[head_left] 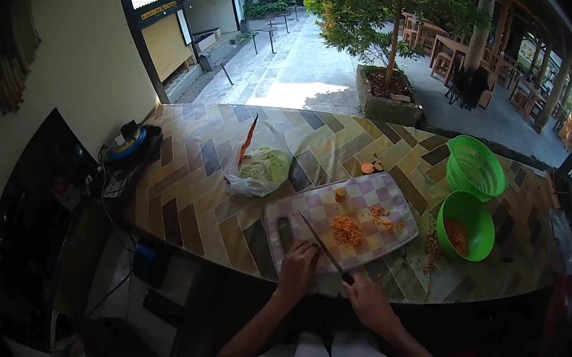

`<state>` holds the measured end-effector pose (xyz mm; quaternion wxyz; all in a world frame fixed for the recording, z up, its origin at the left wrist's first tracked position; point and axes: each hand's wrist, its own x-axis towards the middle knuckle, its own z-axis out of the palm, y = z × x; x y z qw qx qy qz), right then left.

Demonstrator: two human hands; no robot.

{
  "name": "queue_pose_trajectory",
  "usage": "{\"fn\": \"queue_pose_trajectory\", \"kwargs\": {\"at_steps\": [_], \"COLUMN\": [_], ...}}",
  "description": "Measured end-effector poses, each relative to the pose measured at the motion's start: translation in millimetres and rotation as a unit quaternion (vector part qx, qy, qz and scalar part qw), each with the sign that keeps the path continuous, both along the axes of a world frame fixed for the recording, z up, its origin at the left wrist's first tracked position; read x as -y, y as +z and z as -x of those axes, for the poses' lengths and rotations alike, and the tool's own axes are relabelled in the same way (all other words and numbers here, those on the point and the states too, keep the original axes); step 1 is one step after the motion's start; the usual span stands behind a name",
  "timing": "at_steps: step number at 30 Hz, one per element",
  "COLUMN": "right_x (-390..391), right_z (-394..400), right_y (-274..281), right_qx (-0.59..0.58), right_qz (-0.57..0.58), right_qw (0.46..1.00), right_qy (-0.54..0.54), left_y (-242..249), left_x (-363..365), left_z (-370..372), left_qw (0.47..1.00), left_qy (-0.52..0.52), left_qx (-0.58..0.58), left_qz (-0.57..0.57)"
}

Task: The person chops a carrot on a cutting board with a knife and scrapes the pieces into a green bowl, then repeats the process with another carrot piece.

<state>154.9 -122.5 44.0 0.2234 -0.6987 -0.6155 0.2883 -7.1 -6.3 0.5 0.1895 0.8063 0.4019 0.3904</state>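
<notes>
My right hand (370,302) is closed round the black handle of a knife (322,243), whose blade points up and left over the checkered cutting board (398,198). At the board's lower left edge, my left hand (299,267) has its fingers bent together beside the blade; what they hold, if anything, is too small to name. Chopped orange pieces (347,231) form a pile right of the blade, with more scattered pieces (380,216) further right. An orange chunk (340,194) stands near the board's top edge.
Beyond the board a plastic bag (261,170) holds green vegetable and a long orange-red piece. Round slices (367,168) lie behind the board. A green basket (476,167) and a green bowl (466,226) with orange contents stand right. Scraps (432,250) lie beside the bowl.
</notes>
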Motion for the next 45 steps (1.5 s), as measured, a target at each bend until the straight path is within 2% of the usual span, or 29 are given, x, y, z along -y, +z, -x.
{"fn": "queue_pose_trajectory", "kwargs": {"at_steps": [8, 11, 13, 17, 25, 32, 35, 37, 40, 45], "right_x": [-3, -14, -19, -11, -4, -20, -21, -15, -8, -8], "right_z": [11, 11, 4, 0, 5, 9, 1, 0, 0, 1], "right_y": [2, 3, -3, -1, -4, 4, -1, 3, -2, -1], "right_qx": [0.095, 0.076, 0.011, -0.060, -0.011, 0.049, -0.035, -0.041, -0.049, -0.054], "right_qz": [0.037, 0.035, 0.004, -0.007, 0.002, 0.035, -0.008, -0.009, -0.002, -0.007], "right_qw": [0.995, 0.997, 1.000, 0.998, 1.000, 0.998, 0.999, 0.999, 0.999, 0.999], "right_qy": [0.007, 0.004, 0.009, -0.008, 0.002, 0.019, 0.017, 0.006, -0.007, 0.005], "left_y": [-3, -2, -1, 1, -2, 1, 1, 0, 7, 5], "left_x": [-1, 1, 2, 4, -8, -6, -4, -1, 3, 0], "left_z": [2, 1, 3, 3, 2, 3, 4, 5, 4, 0], "left_qw": [1.000, 1.000, 0.999, 1.000, 0.996, 0.998, 0.999, 0.999, 0.993, 0.985], "left_qy": [0.007, 0.005, -0.004, 0.001, 0.043, 0.033, 0.021, 0.011, 0.063, 0.069], "left_qx": [0.010, -0.015, -0.024, 0.013, 0.059, 0.039, 0.031, 0.049, 0.067, 0.111], "left_qz": [0.002, -0.016, -0.026, -0.009, 0.058, 0.020, -0.025, -0.022, 0.075, 0.109]}}
